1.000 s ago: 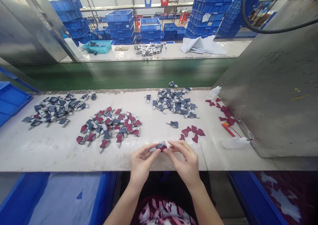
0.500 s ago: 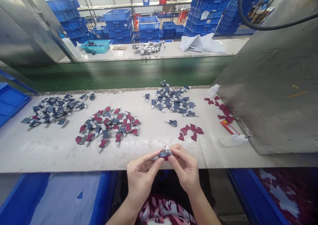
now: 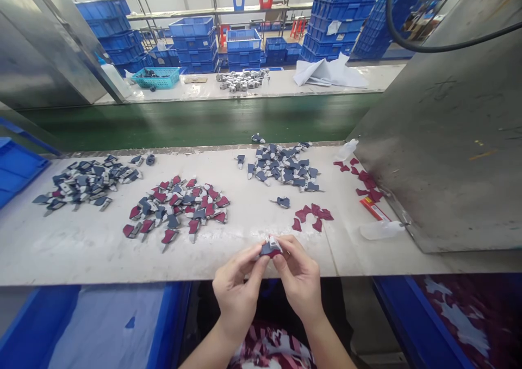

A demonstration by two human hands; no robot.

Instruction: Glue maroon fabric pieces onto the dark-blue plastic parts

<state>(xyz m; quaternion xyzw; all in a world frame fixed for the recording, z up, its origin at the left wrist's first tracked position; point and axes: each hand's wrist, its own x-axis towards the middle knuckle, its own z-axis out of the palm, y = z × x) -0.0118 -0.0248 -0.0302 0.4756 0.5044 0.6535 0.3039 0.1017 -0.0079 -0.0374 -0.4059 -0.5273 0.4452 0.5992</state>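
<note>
Between my two hands, just above the front of the worktable (image 3: 89, 249), is a small grey-blue plastic part (image 3: 271, 247) with a white top and a dark red piece along its near side. My left hand (image 3: 238, 285) pinches its left end with thumb and fingers. My right hand (image 3: 299, 279) grips the right end, the thumb against the red piece. Beyond my hands lie loose dark red pieces (image 3: 302, 213) and a single grey-blue part (image 3: 282, 202). Farther back is a pile of grey-blue and white parts (image 3: 281, 165). Left of my hands is a heap of red-faced parts (image 3: 175, 208).
Another heap of grey-blue parts (image 3: 87, 179) lies far left. At right are more red pieces (image 3: 367, 181), a red-yellow box (image 3: 374, 210) and a clear bottle (image 3: 382, 230) beside a metal panel (image 3: 448, 141). A green conveyor belt (image 3: 196, 122) runs behind. Blue bins (image 3: 173, 314) stand below the table edge.
The held part has tilted slightly, and both hands have shifted a little around it. A part on the belt's near edge has moved left.
</note>
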